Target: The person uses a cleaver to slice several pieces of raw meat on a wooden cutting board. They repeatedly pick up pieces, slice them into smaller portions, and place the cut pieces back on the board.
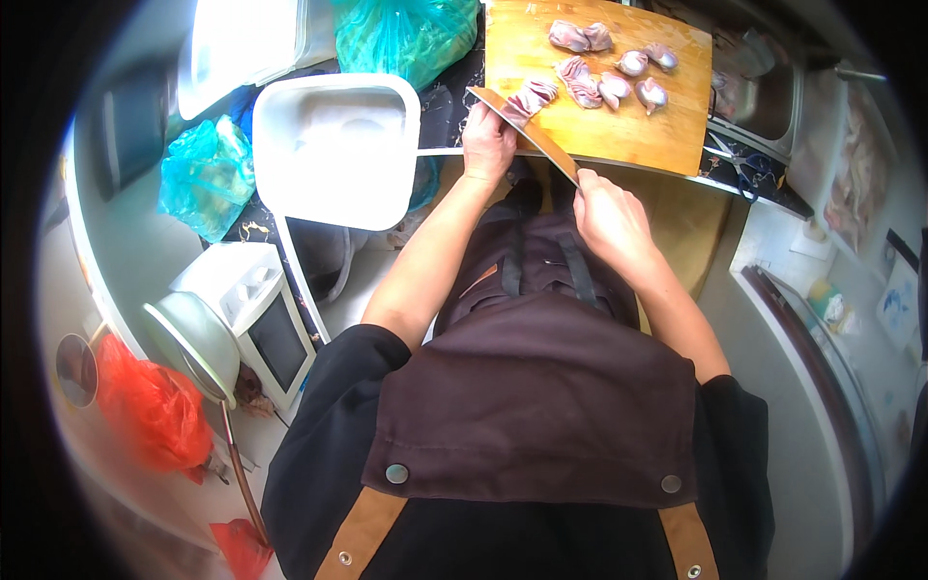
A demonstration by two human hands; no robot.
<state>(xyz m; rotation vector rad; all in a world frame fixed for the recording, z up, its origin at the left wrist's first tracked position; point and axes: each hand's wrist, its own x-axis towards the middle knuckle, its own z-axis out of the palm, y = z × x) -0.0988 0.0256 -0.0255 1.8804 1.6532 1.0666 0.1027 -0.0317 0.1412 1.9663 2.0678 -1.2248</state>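
Note:
My right hand (616,220) is closed round the handle of a broad-bladed kitchen knife (541,138), whose blade slants up to the left over the front left corner of a wooden cutting board (667,121). Close against the near side of the blade, my left hand (489,145) has its fingers curled; the blade hides what they grip. Just beyond the blade lies a pinkish piece of meat (532,96), cut into thin fanned slices. Several purplish-pink pieces that look like gizzards (632,64) are scattered farther back on the board, and one nearby piece (578,82) also shows slits.
Left of the board is a white plastic tub (333,155), with teal plastic bags (411,39) behind and beside it. Scissors (737,164) lie at the counter's right edge beside a metal basin (773,92). A red bag (155,406) and a pale green basin (198,338) stand lower left.

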